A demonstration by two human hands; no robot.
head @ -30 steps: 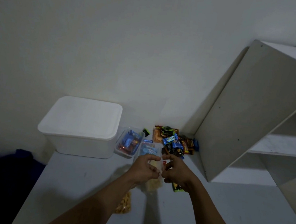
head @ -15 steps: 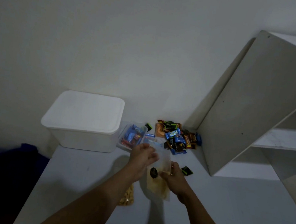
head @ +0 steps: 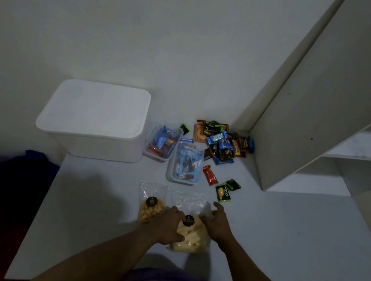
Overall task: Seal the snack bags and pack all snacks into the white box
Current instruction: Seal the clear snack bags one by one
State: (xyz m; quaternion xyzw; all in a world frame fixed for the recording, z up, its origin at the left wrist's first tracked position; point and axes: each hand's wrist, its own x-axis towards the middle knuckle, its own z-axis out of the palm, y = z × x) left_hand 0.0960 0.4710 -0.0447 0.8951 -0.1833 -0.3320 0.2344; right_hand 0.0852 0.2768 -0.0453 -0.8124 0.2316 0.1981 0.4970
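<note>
Box (head: 96,118) left of tubs (head: 185,163) (bags (head: 151,205) in front).

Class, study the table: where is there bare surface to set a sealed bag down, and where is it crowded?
Bare table lies right of the right hand, below the shelf unit, and in front of the white box. It is crowded around the loose snack pile and two clear tubs.

white box (head: 96,118) contents: hidden by lid | shelf unit (head: 332,109): cut off right | wrapper pile (head: 223,141) labels: illegible
</note>
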